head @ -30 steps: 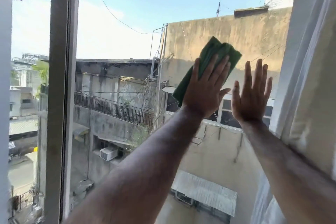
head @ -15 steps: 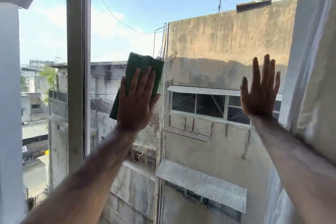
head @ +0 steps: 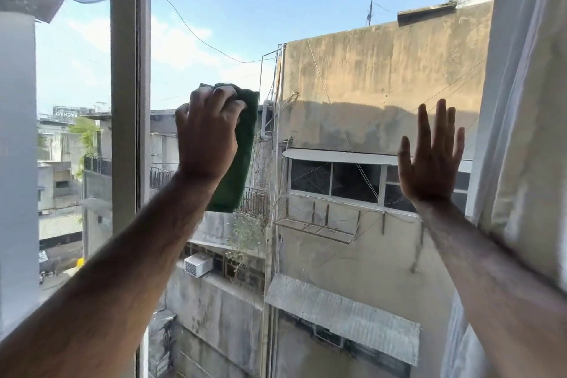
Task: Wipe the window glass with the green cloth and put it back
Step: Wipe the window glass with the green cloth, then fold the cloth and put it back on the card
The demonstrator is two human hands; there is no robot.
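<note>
left hand (head: 206,144): clutching 1 green cloth (head: 242,159) on window glass (head: 322,24) | right hand (head: 431,163): flat, fingers spread

Bright daylight floods through the window glass (head: 337,40); arms before it are backlit and dim. Wide-angle bending shows toward the glass's edges.

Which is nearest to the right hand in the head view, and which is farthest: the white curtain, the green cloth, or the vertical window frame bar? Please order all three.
From the right hand:
1. White curtain, just to its right, at the picture's right edge.
2. Green cloth, to its left, held by the left hand.
3. Vertical window frame bar, farther left, beyond the cloth.
</note>
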